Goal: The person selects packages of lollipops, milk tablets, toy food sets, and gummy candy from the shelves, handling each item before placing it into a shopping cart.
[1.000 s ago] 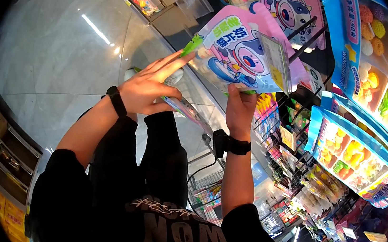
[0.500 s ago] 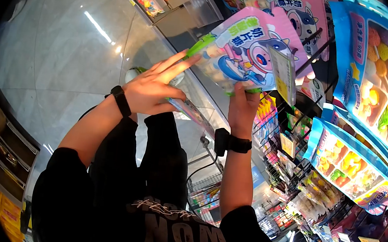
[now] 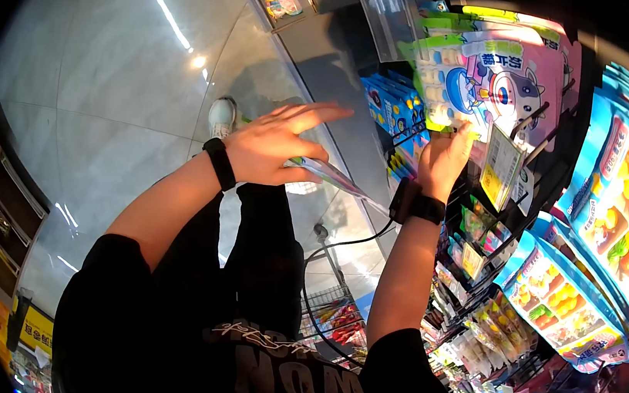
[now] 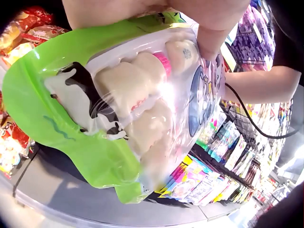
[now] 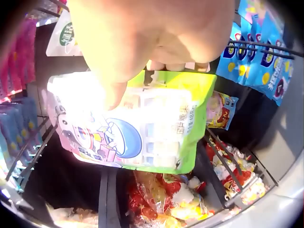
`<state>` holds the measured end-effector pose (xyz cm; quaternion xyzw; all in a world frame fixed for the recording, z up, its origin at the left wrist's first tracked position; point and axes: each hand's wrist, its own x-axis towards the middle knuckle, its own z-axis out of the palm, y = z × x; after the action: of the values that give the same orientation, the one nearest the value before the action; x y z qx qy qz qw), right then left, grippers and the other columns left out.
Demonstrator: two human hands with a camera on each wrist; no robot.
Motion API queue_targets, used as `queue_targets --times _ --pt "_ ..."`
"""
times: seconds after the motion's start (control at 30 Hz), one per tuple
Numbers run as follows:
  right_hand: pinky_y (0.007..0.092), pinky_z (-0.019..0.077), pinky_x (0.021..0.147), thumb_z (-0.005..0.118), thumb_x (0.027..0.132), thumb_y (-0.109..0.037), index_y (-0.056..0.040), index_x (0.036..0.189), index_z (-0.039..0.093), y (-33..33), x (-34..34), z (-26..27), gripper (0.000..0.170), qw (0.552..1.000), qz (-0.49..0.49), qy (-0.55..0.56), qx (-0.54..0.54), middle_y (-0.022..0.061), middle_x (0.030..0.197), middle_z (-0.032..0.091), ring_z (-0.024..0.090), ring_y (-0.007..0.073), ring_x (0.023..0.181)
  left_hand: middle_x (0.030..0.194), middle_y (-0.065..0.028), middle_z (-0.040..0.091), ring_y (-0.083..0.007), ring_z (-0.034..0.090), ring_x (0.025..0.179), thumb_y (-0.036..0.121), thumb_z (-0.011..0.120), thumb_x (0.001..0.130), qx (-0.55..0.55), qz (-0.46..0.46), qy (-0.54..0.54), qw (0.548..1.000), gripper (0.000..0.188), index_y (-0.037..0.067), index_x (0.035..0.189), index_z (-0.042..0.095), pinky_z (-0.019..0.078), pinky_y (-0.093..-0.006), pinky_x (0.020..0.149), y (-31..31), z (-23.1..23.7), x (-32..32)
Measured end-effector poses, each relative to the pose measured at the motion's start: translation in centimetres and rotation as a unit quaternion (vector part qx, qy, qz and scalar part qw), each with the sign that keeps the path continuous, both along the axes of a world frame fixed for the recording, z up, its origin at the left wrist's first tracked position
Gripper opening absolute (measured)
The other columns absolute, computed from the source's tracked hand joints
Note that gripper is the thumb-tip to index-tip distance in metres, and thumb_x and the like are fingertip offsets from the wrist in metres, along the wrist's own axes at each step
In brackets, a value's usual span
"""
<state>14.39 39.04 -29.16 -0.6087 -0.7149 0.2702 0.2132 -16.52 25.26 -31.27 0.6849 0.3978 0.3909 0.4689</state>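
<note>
Watching remotely, I saw the left hand (image 3: 272, 149), fingers outstretched, pinching a bag (image 4: 128, 95); the right hand (image 3: 442, 163) pinched a second bag (image 5: 130, 135) by its edge.

"NOM" stands on the black shirt (image 3: 248, 367), "奶片糖" on the pink candy bag (image 3: 490, 88).

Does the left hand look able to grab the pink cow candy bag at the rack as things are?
Probably not easily: the left hand holds a green-edged packet, and the right hand grips the pink cow candy bag by its edge. The way across looks open, though.
</note>
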Motion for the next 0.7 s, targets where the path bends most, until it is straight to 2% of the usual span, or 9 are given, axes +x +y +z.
queue_targets --times 0.07,0.13,0.23,0.27,0.4,0.47,0.53,0.63,0.7 --pt "0.0379 0.0408 0.1 0.048 0.105 -0.029 -0.004 0.129 0.049 0.1 -0.2 -0.6 0.035 0.96 -0.111 0.238 -0.098 0.0085 0.122 0.057 0.054 0.0208 0.112 0.15 -0.0132 0.041 -0.0334 0.042 0.135 0.023 0.076 0.078 -0.017 0.003 -0.007 1.0 0.022 0.009 0.094 0.071 0.0348 -0.0475 0.11 -0.1 -0.2 -0.1" --pt "0.0405 0.0368 0.106 0.048 0.105 -0.03 -0.0046 0.136 0.046 -1.0 -1.7 0.4 0.041 0.877 -0.175 0.426 -0.141 0.008 0.13 0.055 0.05 0.0225 0.123 0.146 -0.0122 0.045 -0.0323 0.047 0.13 0.025 0.076 0.08 -0.029 -0.002 -0.007 1.0 0.023 0.009 0.096 0.071 0.0372 -0.0452 0.108 0.0 -0.3 -0.2" --pt "0.0413 0.0303 0.113 0.046 0.105 -0.031 -0.0074 0.144 0.04 -3.1 0.5 0.2 0.046 0.882 -0.156 0.41 -0.174 0.0066 0.14 0.051 0.041 0.022 0.137 0.143 -0.0123 0.05 -0.0319 0.049 0.131 0.013 0.077 0.078 -0.078 0.015 -0.066 0.995 0.025 0.007 0.101 0.07 0.0417 -0.0436 0.105 0.2 -0.5 0.0" --pt "0.045 0.028 0.115 0.046 0.105 -0.028 -0.0063 0.143 0.043 -3.9 1.3 -0.1 0.043 0.875 -0.154 0.427 -0.168 0.0114 0.145 0.049 0.041 0.0233 0.138 0.141 -0.012 0.051 -0.0307 0.05 0.129 0.013 0.077 0.08 -0.105 0.019 -0.101 0.989 0.026 0.006 0.104 0.07 0.0428 -0.0419 0.104 0.3 -0.7 0.2" --pt "0.0462 0.0264 0.117 0.045 0.102 -0.03 -0.0055 0.144 0.038 -7.2 0.8 1.2 0.049 0.869 -0.066 0.411 -0.267 0.014 0.149 0.043 0.035 0.0272 0.143 0.131 -0.0118 0.058 -0.026 0.057 0.118 0.015 0.075 0.085 -0.175 0.019 -0.19 0.966 0.033 0.001 0.113 0.067 0.0456 -0.0363 0.098 1.8 -0.7 0.9" --pt "0.045 0.0246 0.119 0.063 0.09 -0.016 -0.0051 0.144 0.038 -9.2 1.3 0.8 0.061 0.852 -0.054 0.432 -0.292 0.0147 0.146 0.045 0.037 0.0299 0.141 0.119 -0.013 0.065 -0.0235 0.061 0.11 0.017 0.075 0.087 -0.185 0.032 -0.203 0.961 0.042 -0.002 0.121 0.062 0.0461 -0.0338 0.095 2.5 -0.7 1.5" --pt "0.0417 0.0284 0.117 0.07 0.078 0.004 -0.0042 0.144 0.039 -10.2 -1.4 2.4 0.073 0.883 -0.038 0.382 -0.27 0.0141 0.141 0.05 0.045 0.0282 0.135 0.112 -0.0138 0.067 -0.0252 0.063 0.105 0.027 0.076 0.086 -0.201 0.07 -0.22 0.952 0.044 0.001 0.119 0.064 0.0482 -0.0354 0.092 2.9 -0.7 2.5" --pt "0.0377 0.0371 0.109 0.067 0.083 0.004 -0.0027 0.14 0.043 -10.3 -1.2 2.1 0.062 0.917 -0.132 0.315 -0.206 0.0114 0.135 0.055 0.053 0.0223 0.125 0.106 -0.0142 0.069 -0.0232 0.066 0.098 0.034 0.078 0.085 -0.218 0.072 -0.261 0.938 0.048 0.002 0.117 0.065 0.0505 -0.0352 0.086 4.3 -0.8 3.9" --pt "0.0319 0.0447 0.098 0.068 0.088 0.0 -0.0012 0.126 0.056 -10.1 -2.1 2.8 0.04 0.91 -0.141 0.357 -0.158 0.0078 0.12 0.064 0.06 0.0157 0.108 0.105 -0.0139 0.069 -0.0223 0.066 0.096 0.033 0.078 0.085 -0.252 0.052 -0.274 0.927 0.047 0.001 0.117 0.065 0.051 -0.0346 0.085 5.2 -0.3 4.0"
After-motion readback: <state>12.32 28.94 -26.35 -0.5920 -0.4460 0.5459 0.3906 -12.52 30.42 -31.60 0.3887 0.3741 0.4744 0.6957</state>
